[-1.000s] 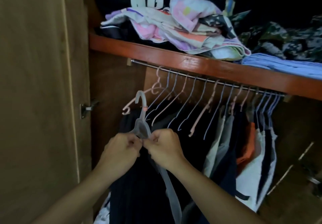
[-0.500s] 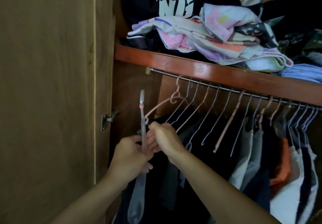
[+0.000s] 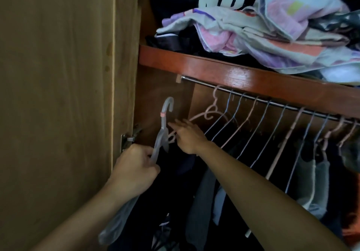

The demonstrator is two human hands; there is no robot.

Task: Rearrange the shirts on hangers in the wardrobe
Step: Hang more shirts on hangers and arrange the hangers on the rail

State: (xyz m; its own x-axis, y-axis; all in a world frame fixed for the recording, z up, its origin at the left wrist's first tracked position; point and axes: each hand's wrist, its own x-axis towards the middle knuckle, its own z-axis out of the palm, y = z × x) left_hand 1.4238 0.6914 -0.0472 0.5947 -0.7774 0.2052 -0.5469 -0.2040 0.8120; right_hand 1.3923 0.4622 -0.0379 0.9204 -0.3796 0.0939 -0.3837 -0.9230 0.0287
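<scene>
So the wardrobe door (image 3: 58, 94) fills everything left of the rail (image 3: 253, 99), swung open, its inner edge running straight down past the hinge (image 3: 127, 140). Above the rail sits the red-brown shelf (image 3: 233, 71), with a heap of folded clothes (image 3: 272, 36) spilling right to its front lip. Under the rail hang the shirts (image 3: 311, 182), mostly dark ones plus a couple of grey ones, packed tight toward the right end. The wire hangers (image 3: 263, 126) crowd the rail from its middle rightward; the stretch at the rail's left end, next to the wardrobe side wall, is bare metal, so that's where the room is.

My left hand (image 3: 134, 169) is below the rail's left end, fingers curled round the shoulder of a grey plastic hanger (image 3: 162, 133), hook pointing up and not on the rail. My right hand (image 3: 188, 135) is just right of that, fingers stretched out straight, touching the pink hanger (image 3: 206, 114) that hangs first in the row.
</scene>
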